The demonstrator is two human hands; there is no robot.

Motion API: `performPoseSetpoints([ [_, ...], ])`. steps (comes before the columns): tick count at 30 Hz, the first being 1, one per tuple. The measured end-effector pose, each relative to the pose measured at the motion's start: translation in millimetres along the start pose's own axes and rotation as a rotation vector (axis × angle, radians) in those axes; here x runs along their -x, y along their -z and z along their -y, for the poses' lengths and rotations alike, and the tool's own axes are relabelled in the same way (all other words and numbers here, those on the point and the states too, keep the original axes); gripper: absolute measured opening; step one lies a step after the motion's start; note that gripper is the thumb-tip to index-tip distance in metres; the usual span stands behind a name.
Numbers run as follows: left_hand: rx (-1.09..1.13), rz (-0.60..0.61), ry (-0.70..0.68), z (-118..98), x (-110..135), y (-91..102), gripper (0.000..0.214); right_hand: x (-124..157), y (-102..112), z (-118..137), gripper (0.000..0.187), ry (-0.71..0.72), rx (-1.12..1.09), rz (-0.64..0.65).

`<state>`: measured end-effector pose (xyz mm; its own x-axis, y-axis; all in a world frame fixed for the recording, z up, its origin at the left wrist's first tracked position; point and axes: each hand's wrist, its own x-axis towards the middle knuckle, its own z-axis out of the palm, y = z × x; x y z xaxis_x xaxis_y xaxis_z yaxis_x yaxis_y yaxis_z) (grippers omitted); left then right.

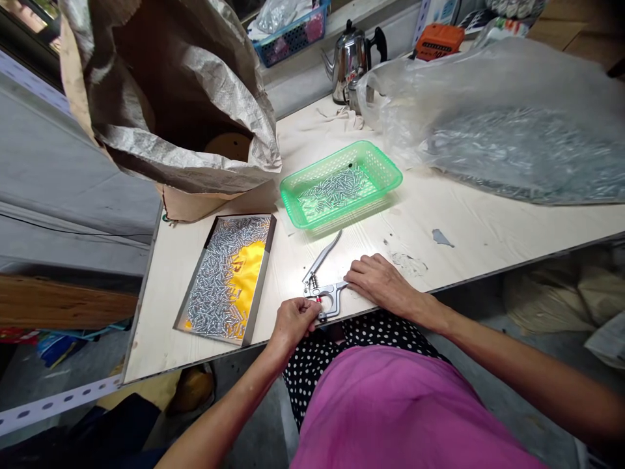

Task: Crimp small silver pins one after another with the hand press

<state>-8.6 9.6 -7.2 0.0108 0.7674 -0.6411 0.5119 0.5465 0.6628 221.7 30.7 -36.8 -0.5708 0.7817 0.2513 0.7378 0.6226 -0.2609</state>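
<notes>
Silver hand pliers (333,301) with a coil spring and a small red part lie at the table's front edge, one handle angled away toward the green basket. My right hand (378,281) is closed on the end of the nearer handle. At the jaw, beside the red part, my left hand (295,320) pinches with thumb and forefinger; what lies between the fingertips is too small to make out. Left of the pliers is a shallow tray (252,312) with many small silver rod-like pieces (209,286) over a yellow bottom. Similar pieces (336,189) lie in the green basket (385,170).
A large open woven sack (170,169) stands at the back left. A clear plastic bag (512,143) full of shiny pieces covers the right rear. Behind are a metal kettle (349,62), a blue basket (293,39) and an orange item (439,41). A grey scrap (442,237) lies on the table.
</notes>
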Motion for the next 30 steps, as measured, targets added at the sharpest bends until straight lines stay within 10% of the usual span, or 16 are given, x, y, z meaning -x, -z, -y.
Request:
performPoseSetpoints([
  [12, 0.035, 0.082, 0.054, -5.7, 5.2, 2.9, 0.03, 0.9, 11.1, -2.7, 0.015, -0.011, -0.12, 0.126],
  [19, 0.064, 0.096, 0.055, -4.6, 5.3, 1.9, 0.025, -21.9, 18.2, -19.9, 0.084, 0.05, -0.065, 0.173],
  [30, 0.064, 0.071, 0.083, -4.3, 6.1, 0.3, 0.023, -42.3, 6.0, -40.4, 0.103, 0.139, -0.03, 0.252],
])
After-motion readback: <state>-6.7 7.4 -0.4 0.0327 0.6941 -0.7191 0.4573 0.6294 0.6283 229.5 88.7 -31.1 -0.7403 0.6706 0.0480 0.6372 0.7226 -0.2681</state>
